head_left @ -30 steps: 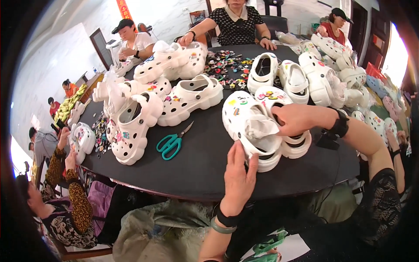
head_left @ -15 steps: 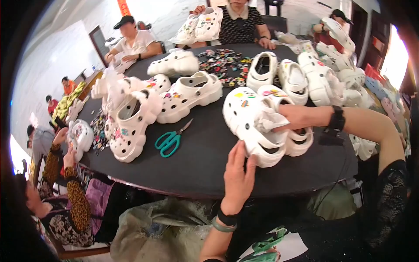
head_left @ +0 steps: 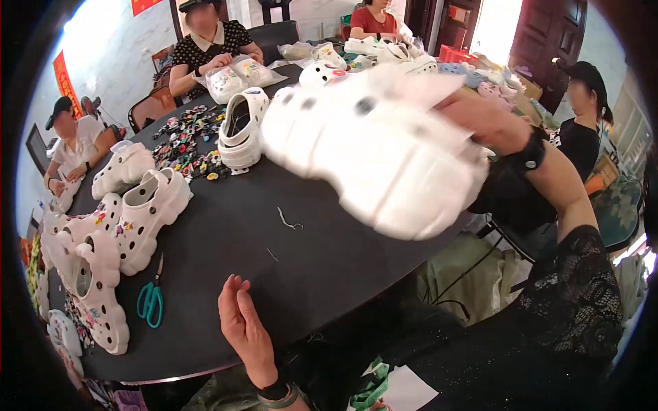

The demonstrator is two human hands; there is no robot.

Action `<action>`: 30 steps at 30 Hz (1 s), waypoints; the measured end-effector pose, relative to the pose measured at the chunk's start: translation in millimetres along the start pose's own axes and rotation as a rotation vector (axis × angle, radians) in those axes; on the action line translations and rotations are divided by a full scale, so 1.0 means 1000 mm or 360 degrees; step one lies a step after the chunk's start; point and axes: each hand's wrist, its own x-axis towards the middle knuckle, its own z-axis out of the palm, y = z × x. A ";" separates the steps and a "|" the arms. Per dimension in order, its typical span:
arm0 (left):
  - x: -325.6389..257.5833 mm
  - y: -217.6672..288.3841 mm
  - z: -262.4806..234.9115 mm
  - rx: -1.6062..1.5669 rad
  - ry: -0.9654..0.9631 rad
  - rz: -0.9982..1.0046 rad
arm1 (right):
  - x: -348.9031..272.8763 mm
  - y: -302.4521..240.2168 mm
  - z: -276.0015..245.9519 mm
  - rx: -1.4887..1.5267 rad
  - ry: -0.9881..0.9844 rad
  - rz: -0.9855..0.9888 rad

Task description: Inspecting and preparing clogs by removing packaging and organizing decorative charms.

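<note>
Two white clogs, blurred with motion, up in the air above the right side of the round black tabletop, toes toward the left, clear of the surface. Gripped at their far end by the right hand, closed over the edge just ahead of the black wristband; cannot tell from the blur how the fingers sit or whether both shoes are pinched together. Left hand empty, open with fingers side by side, palm turned inward, hovering over the near rim of the tabletop, well apart from the pair. Probably best done with a firm hold on both clogs at once, so the lower one does not slip free mid-swing. Worth steering the toes high past the stacked white clogs just beyond, and past the spread of coloured charms to their left, since a low sweep could scatter them. Worth bringing the free hand under the pair as support rather than leaving it idle. Teal scissors and the decorated clogs at far left, out of the path; a scrap of thread alone on the bare middle.
</note>
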 end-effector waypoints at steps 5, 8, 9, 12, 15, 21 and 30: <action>-0.002 -0.005 -0.004 0.0118 -0.0057 0.0032 | -0.027 0.017 -0.073 0.0101 0.0441 -0.0074; -0.004 -0.002 -0.005 0.0202 -0.0065 0.0036 | -0.026 0.047 -0.119 -0.0022 0.0576 -0.0077; -0.004 -0.002 -0.003 0.0174 -0.0087 0.0054 | -0.032 0.058 -0.137 -0.0102 0.0561 -0.0123; -0.009 -0.001 -0.003 0.0277 -0.0084 0.0068 | -0.013 0.133 -0.183 -0.0451 0.0641 -0.0061; -0.008 0.002 -0.002 0.0366 -0.0121 0.0078 | -0.004 0.169 -0.188 -0.0435 0.0535 0.0047; -0.005 0.004 0.001 0.0463 -0.0180 0.0148 | 0.026 0.251 -0.198 -0.1242 0.0282 0.0160; 0.004 0.004 0.007 0.0678 -0.0175 0.0393 | 0.022 0.225 -0.134 -0.2059 -0.0126 0.0414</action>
